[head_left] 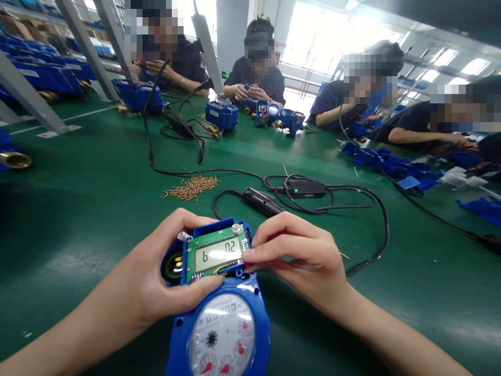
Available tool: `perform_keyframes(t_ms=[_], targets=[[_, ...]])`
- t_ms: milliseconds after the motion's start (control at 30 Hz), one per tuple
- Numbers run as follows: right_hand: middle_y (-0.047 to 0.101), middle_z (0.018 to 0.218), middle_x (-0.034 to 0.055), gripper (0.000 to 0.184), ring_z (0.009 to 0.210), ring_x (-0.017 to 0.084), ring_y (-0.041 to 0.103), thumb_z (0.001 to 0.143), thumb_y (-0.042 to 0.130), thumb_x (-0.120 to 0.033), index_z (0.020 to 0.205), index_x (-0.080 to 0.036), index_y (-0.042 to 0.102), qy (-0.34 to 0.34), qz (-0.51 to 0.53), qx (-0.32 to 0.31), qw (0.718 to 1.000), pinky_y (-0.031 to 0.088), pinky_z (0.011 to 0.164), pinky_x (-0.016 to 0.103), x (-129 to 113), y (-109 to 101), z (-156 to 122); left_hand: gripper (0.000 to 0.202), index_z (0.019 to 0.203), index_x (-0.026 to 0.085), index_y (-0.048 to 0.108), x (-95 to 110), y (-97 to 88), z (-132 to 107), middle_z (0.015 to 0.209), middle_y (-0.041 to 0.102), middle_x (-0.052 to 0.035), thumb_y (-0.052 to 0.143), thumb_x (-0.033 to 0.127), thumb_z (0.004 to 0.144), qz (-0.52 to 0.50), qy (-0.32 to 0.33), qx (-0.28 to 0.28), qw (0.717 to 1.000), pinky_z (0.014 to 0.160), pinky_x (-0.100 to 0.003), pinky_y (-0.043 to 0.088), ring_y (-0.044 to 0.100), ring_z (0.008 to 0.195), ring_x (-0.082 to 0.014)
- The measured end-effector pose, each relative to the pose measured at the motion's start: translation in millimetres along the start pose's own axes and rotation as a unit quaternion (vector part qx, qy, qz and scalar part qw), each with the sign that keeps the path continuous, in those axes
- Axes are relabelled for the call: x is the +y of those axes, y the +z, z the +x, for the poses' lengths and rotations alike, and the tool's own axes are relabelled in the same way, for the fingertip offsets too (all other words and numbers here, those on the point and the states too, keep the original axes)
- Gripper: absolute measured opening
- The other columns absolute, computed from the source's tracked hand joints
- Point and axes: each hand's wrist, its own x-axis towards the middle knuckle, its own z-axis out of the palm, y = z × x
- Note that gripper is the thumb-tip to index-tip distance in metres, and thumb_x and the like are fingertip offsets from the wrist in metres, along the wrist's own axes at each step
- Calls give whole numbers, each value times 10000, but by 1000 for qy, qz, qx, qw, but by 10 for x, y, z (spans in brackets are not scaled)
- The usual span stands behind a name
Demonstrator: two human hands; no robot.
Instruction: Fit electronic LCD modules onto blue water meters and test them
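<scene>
Head camera view: the left hand (164, 282) is wrapping around the left edge of a green circuit board (216, 253), thumb pressing along the board's near edge, fingers curled over the far corner. The board, whose small display is showing "b 02", is sitting in the open top of a blue water meter (223, 324), which is lying on the green table (78, 209) directly between both wrists. The right hand (305, 256) is closing in from the other side, fingertips pinching the board's right edge where thin coloured wires are tucking underneath. Below the hands, the meter's white dial face is pointing toward the camera. Just beyond the right hand's knuckles a black power screwdriver (260, 201) is lying with its cable looping to a small adapter (305, 188). Farther past the left hand sits a pile of brass screws (191, 187). Across the table, other people are handling similar blue meters. Judging from the grip, uneven pressure could be trapping those wires under the board or tilting it in its seat.
</scene>
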Motion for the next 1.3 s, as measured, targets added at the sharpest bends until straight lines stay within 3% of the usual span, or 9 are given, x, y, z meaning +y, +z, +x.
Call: perform_keyframes(t_ms=[167,333,467,567,700,900,1033,1133,1300], targets=[[685,935,69,172,850,101,666,838,708,-25,976,-99,777,-18,-19,3,1000,565,755,189,0,-18,-60,494,1134,353,529,20,13,-1,1038,699,20,745,468,705,-12,-11,0,1000,801,-338,552,701,932,-257],[672,1001,69,263,880,101,674,807,749,-58,1057,-135,771,45,-6,-14,999,576,758,169,-81,-45,-82,458,1104,324,549,41,49,-1,1002,700,16,732,447,703,-22,-12,12,1000,769,-324,544,687,906,-247],[680,936,44,259,847,103,670,701,855,-173,952,-150,796,65,-16,18,998,566,754,169,-104,-2,-52,452,1083,298,562,70,67,0,968,706,8,740,414,683,-39,-16,15,999,722,-305,548,683,863,-236],[688,879,32,171,806,94,668,731,837,-131,896,-150,797,60,-19,45,997,555,721,172,-60,47,-41,438,1074,292,557,89,68,-5,987,712,7,735,411,692,-37,-22,9,999,733,-306,543,685,893,-242],[671,890,28,179,812,111,654,732,829,-98,889,-174,788,25,7,28,999,554,713,223,103,34,-38,444,1112,288,534,84,61,-1,1023,719,-7,720,428,734,-11,-12,-8,1000,735,-308,549,679,944,-254],[580,1072,47,188,937,130,586,771,808,-174,955,-197,777,-93,37,-88,991,555,815,281,349,-121,139,429,1103,286,536,71,55,22,1006,716,2,724,407,736,-14,10,-14,1000,748,-314,558,684,937,-256],[507,1147,80,302,980,149,537,772,804,-225,1063,-158,765,-100,50,-195,975,545,857,308,368,-216,339,415,1072,282,538,65,73,12,1006,718,2,728,398,721,-19,22,-6,1000,747,-338,556,687,928,-266],[516,1208,91,258,1089,181,507,828,752,-246,1076,-179,768,-119,16,-266,957,508,918,326,359,-267,436,408,1089,280,542,71,97,20,1026,718,-1,708,366,726,-20,30,6,999,749,-338,558,685,959,-265],[521,1221,85,236,1117,176,490,890,688,-292,1097,-207,765,-131,-17,-309,942,438,1024,347,384,-287,476,401,1088,267,561,88,101,44,1018,716,-4,705,359,725,-6,36,13,999,725,-339,556,690,949,-263]])
